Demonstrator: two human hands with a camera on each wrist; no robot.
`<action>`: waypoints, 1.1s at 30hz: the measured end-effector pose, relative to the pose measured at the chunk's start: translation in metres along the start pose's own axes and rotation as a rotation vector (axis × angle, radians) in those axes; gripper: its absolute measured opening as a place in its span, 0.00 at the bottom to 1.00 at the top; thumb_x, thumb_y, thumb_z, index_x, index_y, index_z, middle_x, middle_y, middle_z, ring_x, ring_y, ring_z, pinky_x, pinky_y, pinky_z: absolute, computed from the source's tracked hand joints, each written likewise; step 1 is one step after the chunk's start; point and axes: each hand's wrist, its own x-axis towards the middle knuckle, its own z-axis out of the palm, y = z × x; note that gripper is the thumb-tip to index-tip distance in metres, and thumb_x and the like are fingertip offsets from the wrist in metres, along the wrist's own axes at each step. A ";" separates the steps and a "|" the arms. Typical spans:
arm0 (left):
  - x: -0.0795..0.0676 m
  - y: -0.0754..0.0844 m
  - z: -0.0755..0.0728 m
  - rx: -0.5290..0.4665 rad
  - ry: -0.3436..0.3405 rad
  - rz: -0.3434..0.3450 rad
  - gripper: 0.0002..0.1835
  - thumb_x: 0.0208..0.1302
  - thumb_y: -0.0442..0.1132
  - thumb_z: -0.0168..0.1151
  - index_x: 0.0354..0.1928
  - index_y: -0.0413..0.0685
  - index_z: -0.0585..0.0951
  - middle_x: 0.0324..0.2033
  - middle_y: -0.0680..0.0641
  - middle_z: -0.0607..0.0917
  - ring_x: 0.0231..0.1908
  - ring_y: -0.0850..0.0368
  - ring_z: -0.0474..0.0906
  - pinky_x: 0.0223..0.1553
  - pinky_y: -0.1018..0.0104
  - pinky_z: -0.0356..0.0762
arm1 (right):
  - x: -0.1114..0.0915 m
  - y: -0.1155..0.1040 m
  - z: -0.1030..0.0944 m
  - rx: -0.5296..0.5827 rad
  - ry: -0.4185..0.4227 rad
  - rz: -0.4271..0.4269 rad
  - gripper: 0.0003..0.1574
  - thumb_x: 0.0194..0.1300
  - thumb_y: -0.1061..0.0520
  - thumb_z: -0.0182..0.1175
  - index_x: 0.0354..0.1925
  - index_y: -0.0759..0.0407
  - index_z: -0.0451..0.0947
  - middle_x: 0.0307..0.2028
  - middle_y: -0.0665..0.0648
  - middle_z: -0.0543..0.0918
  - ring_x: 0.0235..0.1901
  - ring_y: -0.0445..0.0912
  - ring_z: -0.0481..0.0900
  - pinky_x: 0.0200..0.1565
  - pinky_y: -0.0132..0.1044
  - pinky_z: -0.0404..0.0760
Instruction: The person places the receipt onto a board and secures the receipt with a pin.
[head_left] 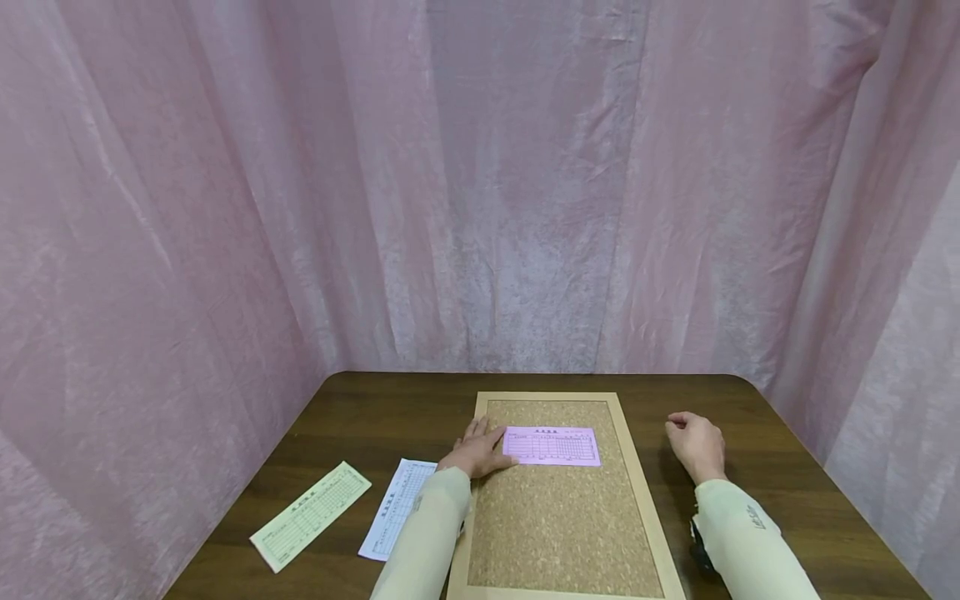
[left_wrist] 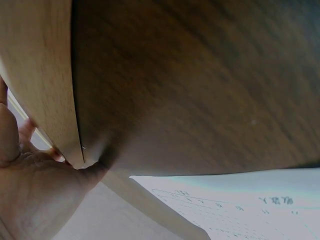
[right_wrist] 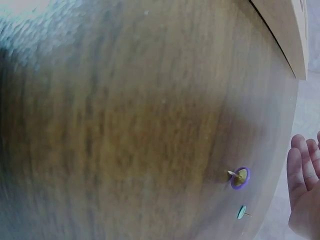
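A pink printed form (head_left: 551, 446) lies across the upper part of a wood-framed corkboard (head_left: 562, 525). My left hand (head_left: 474, 450) rests with spread fingers over the board's left edge, thumb and fingertips at the form's left end. In the left wrist view, the hand (left_wrist: 37, 187) is at the wooden frame (left_wrist: 42, 65). To the right of the board, my right hand (head_left: 696, 446) hovers over the table with fingers slightly bent. The right wrist view shows these fingers (right_wrist: 302, 162) with nothing visible in them. Near them lie a purple-rimmed thumbtack (right_wrist: 240, 178) and a green thumbtack (right_wrist: 242, 212).
A white printed form (head_left: 397, 508) lies left of the board, partly behind the left sleeve. Farther left is a pale green form (head_left: 311, 515), set at a slant. The dark wooden table (head_left: 405, 400) ends at pink curtains (head_left: 525, 208) behind and at both sides.
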 end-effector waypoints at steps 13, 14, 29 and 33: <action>-0.001 0.000 0.000 0.002 -0.004 -0.004 0.40 0.66 0.59 0.63 0.75 0.52 0.63 0.77 0.39 0.49 0.76 0.40 0.40 0.69 0.35 0.48 | 0.005 -0.017 0.001 0.043 -0.011 -0.007 0.19 0.69 0.52 0.60 0.47 0.67 0.84 0.36 0.62 0.88 0.36 0.59 0.85 0.43 0.57 0.75; -0.001 0.000 0.000 0.004 -0.004 -0.004 0.40 0.66 0.59 0.62 0.75 0.52 0.63 0.77 0.39 0.49 0.76 0.40 0.40 0.69 0.35 0.48 | 0.005 -0.019 0.001 0.048 -0.014 -0.011 0.19 0.69 0.52 0.61 0.47 0.67 0.84 0.37 0.63 0.88 0.37 0.59 0.84 0.42 0.56 0.76; -0.001 0.001 0.000 -0.002 -0.008 -0.009 0.40 0.66 0.59 0.63 0.75 0.52 0.63 0.77 0.39 0.49 0.76 0.40 0.40 0.69 0.36 0.48 | 0.008 -0.051 0.016 0.076 0.046 -0.074 0.15 0.65 0.53 0.66 0.41 0.64 0.85 0.35 0.61 0.87 0.37 0.58 0.83 0.39 0.53 0.75; -0.002 0.001 -0.001 -0.007 -0.005 0.003 0.40 0.66 0.58 0.63 0.75 0.51 0.64 0.77 0.37 0.50 0.76 0.39 0.40 0.69 0.35 0.48 | 0.007 -0.060 0.022 0.082 0.062 -0.089 0.14 0.64 0.53 0.66 0.40 0.63 0.86 0.33 0.59 0.87 0.35 0.57 0.83 0.39 0.53 0.76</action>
